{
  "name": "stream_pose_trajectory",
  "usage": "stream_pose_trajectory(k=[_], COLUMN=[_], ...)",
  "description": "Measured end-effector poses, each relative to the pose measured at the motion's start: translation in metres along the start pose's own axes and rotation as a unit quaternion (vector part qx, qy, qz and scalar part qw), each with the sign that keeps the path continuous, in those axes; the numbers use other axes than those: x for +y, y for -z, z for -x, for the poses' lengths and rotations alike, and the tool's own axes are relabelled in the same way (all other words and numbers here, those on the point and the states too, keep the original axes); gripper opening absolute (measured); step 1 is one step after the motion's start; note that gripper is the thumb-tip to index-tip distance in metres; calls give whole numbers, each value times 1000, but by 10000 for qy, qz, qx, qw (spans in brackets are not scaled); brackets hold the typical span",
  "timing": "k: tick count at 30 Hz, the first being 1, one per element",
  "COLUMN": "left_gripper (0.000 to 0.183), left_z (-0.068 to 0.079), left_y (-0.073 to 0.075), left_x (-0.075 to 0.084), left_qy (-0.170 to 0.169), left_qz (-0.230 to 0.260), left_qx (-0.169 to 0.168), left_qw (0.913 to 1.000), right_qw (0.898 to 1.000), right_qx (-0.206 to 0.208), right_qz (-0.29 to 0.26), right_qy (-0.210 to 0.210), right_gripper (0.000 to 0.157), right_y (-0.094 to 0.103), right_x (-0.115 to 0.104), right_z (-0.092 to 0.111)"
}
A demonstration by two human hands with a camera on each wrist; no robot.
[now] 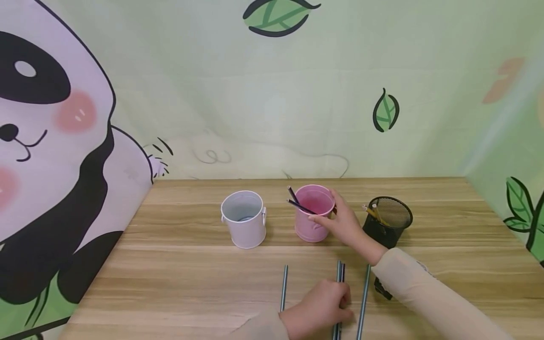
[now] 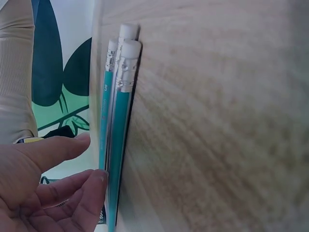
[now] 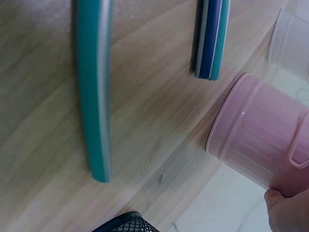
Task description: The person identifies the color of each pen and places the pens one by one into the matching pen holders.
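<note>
I get an even, bright head view, with a pale sheen on the panda-print backdrop (image 1: 280, 106); both wrist views look dimmer, the left one blurring the wooden bench (image 2: 217, 121).

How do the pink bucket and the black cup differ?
The pink bucket has solid walls; the black cup is mesh. The right hand grips the pink bucket; no hand grips the black cup. The pink bucket holds dark pencils; the black cup holds yellowish pencils. Both are open-topped.
</note>
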State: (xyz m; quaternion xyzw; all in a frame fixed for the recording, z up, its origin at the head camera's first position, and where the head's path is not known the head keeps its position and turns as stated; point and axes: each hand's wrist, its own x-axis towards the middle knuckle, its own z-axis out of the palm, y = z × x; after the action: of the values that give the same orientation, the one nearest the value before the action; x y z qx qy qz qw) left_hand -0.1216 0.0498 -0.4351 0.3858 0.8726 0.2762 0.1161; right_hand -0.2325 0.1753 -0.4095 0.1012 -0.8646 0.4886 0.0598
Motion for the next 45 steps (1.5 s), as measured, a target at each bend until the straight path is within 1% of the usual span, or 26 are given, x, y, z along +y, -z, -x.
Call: stream_pose_trajectory(k=[1, 3, 8, 15, 19, 22, 24, 25, 28, 30, 35, 38, 45], left_gripper=[18, 19, 23, 31, 32, 32, 32, 31, 30, 29, 32, 33, 30], left_z=[0, 1, 3, 5, 4, 2, 1, 1, 1, 2, 2, 2, 3], left_y=[0, 0, 0, 0, 0, 0, 0, 0, -1, -1, -1, -1, 0], left_x=[0, 0, 1, 2, 4, 8, 9, 10, 12, 12, 12, 11, 9], left_qy=[51, 112, 335, 858, 1194, 1497, 1653, 1702, 1773, 1818, 2135, 2279, 2246], left_qz=[40, -57, -416, -684, -781, -827, -926, -962, -1142, -1156, -835, -760, -929], left_qx=[-21, 20, 176, 234, 68, -144, -220, -238, -148, -84, -172, -247, -76], left_qw=[10000, 9999, 9984, 9937, 9898, 9852, 9816, 9804, 9774, 9765, 9732, 9704, 9700], right_qw=[10000, 10000, 10000, 10000, 9999, 9999, 10000, 10000, 10000, 10000, 10000, 10000, 9999], right_qx=[-28, -39, -39, -54, -84, -88, -88, -90, -75, -69, -70, -81, -62], right_qz=[-13, -16, 38, 27, 42, 41, 23, 13, -7, -8, -18, -39, -94], right_qy=[-10, -20, -29, -23, -52, -48, -20, 6, 41, 32, 4, 17, 3], right_gripper=[80, 81, 81, 82, 83, 81, 80, 79, 78, 79, 78, 77, 79], right_y=[0, -1, -2, 0, 0, 0, 0, 0, -1, -1, -1, -1, -2], right_x=[0, 0, 2, 2, 1, 1, 2, 2, 2, 2, 2, 2, 3], right_z=[0, -1, -1, -1, 0, -1, -1, -1, -1, -1, 0, -1, -2])
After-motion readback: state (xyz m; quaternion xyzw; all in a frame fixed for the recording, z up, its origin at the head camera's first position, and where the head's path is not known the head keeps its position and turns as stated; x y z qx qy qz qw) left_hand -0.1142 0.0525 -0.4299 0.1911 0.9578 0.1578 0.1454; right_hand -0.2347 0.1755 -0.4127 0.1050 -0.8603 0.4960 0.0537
